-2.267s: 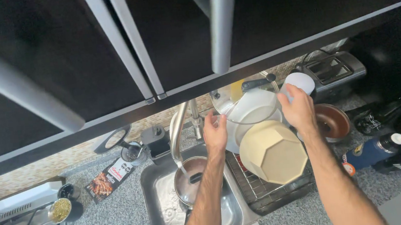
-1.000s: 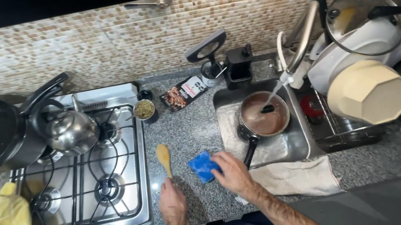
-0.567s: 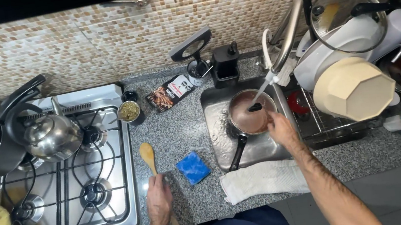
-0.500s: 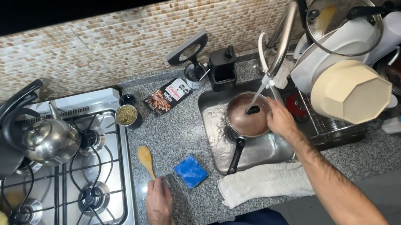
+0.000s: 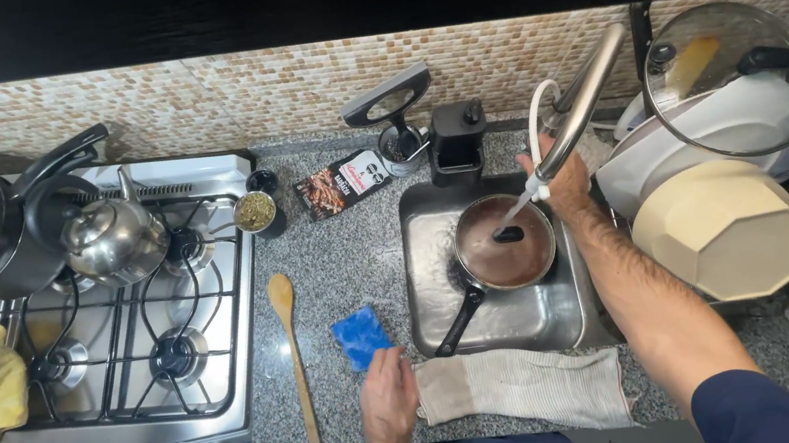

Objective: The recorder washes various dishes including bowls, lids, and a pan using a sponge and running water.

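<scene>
The right hand (image 5: 563,182) is reaching behind the faucet (image 5: 579,106), its fingers hidden, so their grip cannot be told. Water is running into the pan (image 5: 504,241) in the sink (image 5: 525,320). The left hand (image 5: 390,395) is resting open-fingered on the counter (image 5: 348,247), just beside the blue sponge (image 5: 360,335) and towel (image 5: 523,390).

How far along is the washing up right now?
Done: clean dishes are stacked in the rack. In hand: the right hand is at the tap, water running into the lidded pan in the sink. Left: the left hand rests by the blue sponge, unused.
</scene>
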